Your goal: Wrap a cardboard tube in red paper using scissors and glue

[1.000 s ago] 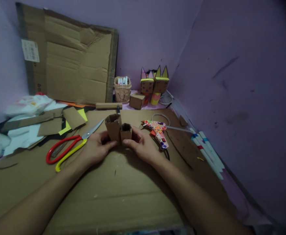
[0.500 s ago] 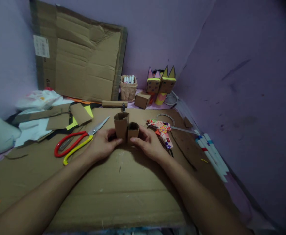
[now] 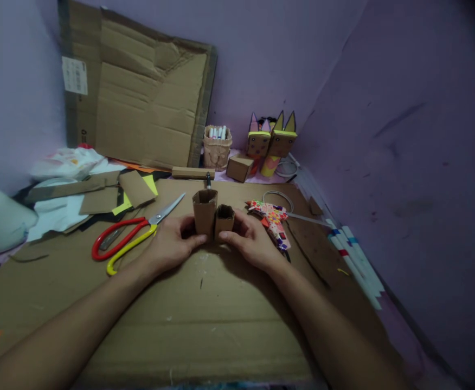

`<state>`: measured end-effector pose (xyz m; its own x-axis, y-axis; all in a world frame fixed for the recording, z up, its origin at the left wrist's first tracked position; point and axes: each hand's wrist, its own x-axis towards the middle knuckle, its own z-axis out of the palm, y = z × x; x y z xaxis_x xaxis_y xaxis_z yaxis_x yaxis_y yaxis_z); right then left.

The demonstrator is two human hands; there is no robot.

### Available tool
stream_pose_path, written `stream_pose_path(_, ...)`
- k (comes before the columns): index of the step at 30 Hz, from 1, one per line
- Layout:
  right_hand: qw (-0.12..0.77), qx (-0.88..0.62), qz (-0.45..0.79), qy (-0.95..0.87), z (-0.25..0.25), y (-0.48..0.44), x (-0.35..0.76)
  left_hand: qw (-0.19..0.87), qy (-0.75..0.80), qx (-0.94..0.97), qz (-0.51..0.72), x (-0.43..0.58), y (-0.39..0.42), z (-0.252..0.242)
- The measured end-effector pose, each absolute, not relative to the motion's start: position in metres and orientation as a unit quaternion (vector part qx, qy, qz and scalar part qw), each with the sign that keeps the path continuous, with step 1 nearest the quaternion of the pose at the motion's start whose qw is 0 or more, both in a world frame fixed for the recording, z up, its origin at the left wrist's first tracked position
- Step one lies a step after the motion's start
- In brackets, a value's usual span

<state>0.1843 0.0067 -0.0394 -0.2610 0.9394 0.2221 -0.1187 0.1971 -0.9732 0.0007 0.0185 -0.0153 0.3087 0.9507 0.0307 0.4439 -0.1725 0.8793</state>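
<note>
Two open-topped cardboard tubes stand upright side by side on the cardboard sheet (image 3: 172,309). My left hand (image 3: 175,241) grips the taller cardboard tube (image 3: 205,214) from the left, thumb on its lower front. On the right, the shorter cardboard tube (image 3: 224,221) is between the thumb and fingers of my right hand (image 3: 250,238). The tubes touch or nearly touch each other. Beside my left hand lie scissors (image 3: 153,223) with one red and one yellow handle. A glue gun (image 3: 275,219) with a colourful pattern lies just right of my right hand.
Several markers (image 3: 355,262) lie along the right edge. At the back stand a marker cup (image 3: 217,149), a small cardboard box (image 3: 239,168) and two eared cardboard figures (image 3: 282,143). Cardboard scraps (image 3: 99,200) pile up at left; a large cardboard panel (image 3: 148,103) leans on the wall.
The whole view has shifted slightly, so everything appears a little further right. Both hands keep hold of the two tubes, which stay side by side.
</note>
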Motion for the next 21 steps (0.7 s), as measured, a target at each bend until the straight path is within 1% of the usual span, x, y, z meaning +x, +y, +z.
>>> stream_pose_path(8,0.499,-0.357,0.526,-0.589,-0.0364,0.0065,0.1830,0.407,0.499,0.702,0.303,-0.0010,0.0196,-0.0195)
stream_pose_path(12,0.516,-0.347,0.526,-0.581,-0.0383,0.0071,0.1823,0.401,0.505,0.702,0.303,0.0007,0.0186,-0.0153)
stream_pose_path(15,0.510,-0.343,0.529,-0.585,-0.0390,0.0066,0.1823,0.394,0.518,0.697,0.302,0.0022,0.0172,-0.0117)
stream_pose_path(21,0.515,-0.341,0.538,-0.574,-0.0391,0.0070,0.1817,0.409,0.515,0.687,0.308,0.0044,0.0165,-0.0101)
